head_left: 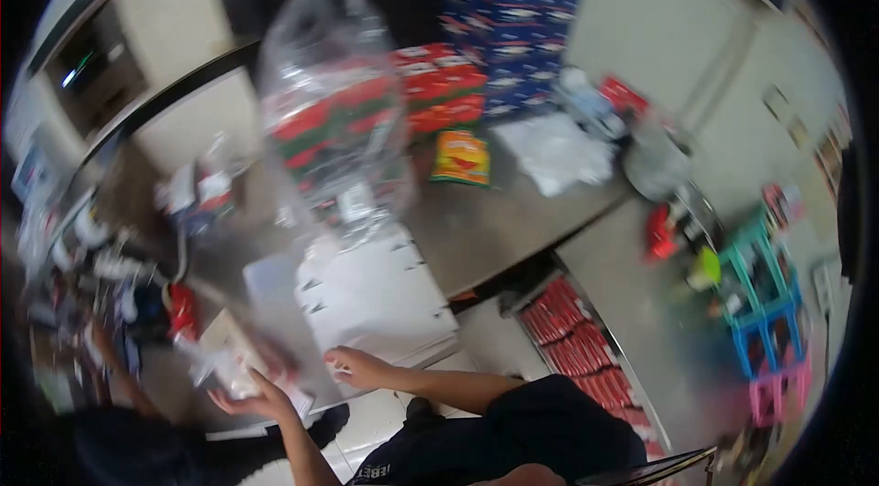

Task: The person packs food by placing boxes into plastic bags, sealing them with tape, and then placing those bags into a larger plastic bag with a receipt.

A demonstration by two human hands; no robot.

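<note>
My left hand (256, 396) is at the lower left, its fingers around the lower end of a pale, flat pack (233, 340) with clear plastic about it. Over the near edge of a stack of white sheets (375, 294) is my right hand (352, 367), with its fingers curled; whether anything small is between them is too blurred to tell. Beyond the sheets, a large clear bag (334, 111) holds red and green packs. A yellow and red packet (461, 157) lies to the right of that bag.
A co-worker in dark clothing (137, 445) is at the lower left. Blue boxes (513, 24) stand at the back. White plastic bags (558, 152) lie on the counter. A tray of red packs (586, 349) sits lower right, near coloured baskets (765, 330).
</note>
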